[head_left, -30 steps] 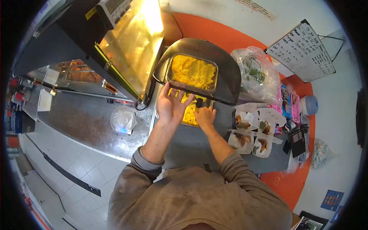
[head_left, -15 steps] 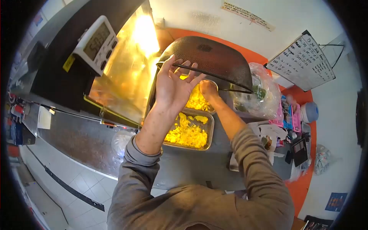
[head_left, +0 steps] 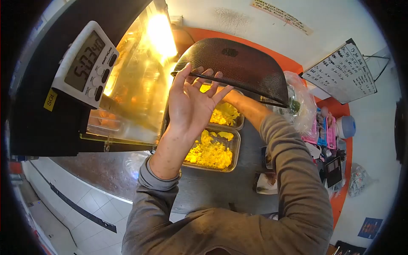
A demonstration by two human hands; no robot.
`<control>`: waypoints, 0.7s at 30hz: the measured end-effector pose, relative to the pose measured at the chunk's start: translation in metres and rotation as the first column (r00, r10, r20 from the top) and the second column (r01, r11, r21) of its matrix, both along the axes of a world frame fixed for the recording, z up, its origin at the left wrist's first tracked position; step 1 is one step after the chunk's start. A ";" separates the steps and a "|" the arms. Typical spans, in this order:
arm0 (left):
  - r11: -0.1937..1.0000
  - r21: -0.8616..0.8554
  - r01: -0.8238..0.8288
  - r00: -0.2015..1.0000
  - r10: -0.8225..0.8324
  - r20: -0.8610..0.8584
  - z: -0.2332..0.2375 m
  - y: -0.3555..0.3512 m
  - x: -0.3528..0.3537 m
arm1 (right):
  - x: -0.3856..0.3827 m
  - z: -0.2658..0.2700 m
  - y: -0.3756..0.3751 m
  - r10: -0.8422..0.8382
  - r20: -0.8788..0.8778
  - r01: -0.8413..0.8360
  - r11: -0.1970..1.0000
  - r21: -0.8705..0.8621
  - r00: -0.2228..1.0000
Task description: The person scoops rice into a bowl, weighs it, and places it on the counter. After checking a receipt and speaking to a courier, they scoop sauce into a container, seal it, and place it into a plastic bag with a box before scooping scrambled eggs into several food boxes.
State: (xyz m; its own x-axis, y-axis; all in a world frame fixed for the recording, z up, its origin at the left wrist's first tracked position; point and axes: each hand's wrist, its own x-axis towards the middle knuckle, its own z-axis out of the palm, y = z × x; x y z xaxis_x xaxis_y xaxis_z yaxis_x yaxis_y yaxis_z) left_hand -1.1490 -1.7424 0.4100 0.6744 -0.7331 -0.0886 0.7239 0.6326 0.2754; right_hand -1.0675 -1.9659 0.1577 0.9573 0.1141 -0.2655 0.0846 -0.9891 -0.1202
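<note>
My left hand (head_left: 191, 100) holds up the front rim of a dark mesh food cover (head_left: 242, 63), thumb and spread fingers along its edge. The cover is tilted open over two metal trays of bright yellow food, pieces that look like fried egg or batter. My right hand (head_left: 225, 94) reaches under the cover at the far tray (head_left: 242, 123); its fingers are hidden behind my left fingers and the rim. The near tray (head_left: 235, 159) lies uncovered, with yellow pieces (head_left: 210, 153) inside. Both trays rest on a dark tabletop (head_left: 212, 187).
A lit glass display case (head_left: 131, 102) stands at the left, with a digital timer (head_left: 87, 63) on its side. At right are a clear plastic bag (head_left: 304, 106), pink and blue baskets (head_left: 325, 129), a whiteboard (head_left: 340, 70) and a small container (head_left: 265, 182) near my right sleeve.
My right hand has moved left and deeper under the cover, so less of it shows. My left hand keeps the cover raised. The view has shifted, and the timer looks larger.
</note>
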 end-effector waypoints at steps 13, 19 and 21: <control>1.000 0.023 0.001 0.998 0.000 -0.055 -0.001 0.000 0.002 | -0.030 0.005 -0.021 -0.043 -0.237 0.146 0.889 0.434 0.970; 0.999 0.035 -0.025 1.000 0.024 0.005 0.000 -0.001 -0.001 | -0.099 -0.013 -0.038 -0.247 -0.287 0.379 0.624 0.684 0.926; 0.999 0.034 -0.034 0.999 0.034 0.003 0.001 -0.001 -0.002 | -0.114 -0.031 -0.043 -0.340 -0.313 0.445 0.447 0.776 0.887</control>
State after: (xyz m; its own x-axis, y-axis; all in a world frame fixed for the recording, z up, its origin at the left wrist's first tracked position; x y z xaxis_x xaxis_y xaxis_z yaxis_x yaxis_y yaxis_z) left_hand -1.1512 -1.7439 0.4112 0.6990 -0.7064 -0.1109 0.7014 0.6471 0.2990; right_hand -1.1814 -2.0093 0.1265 0.9327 -0.0549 -0.3565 -0.3505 -0.3710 -0.8599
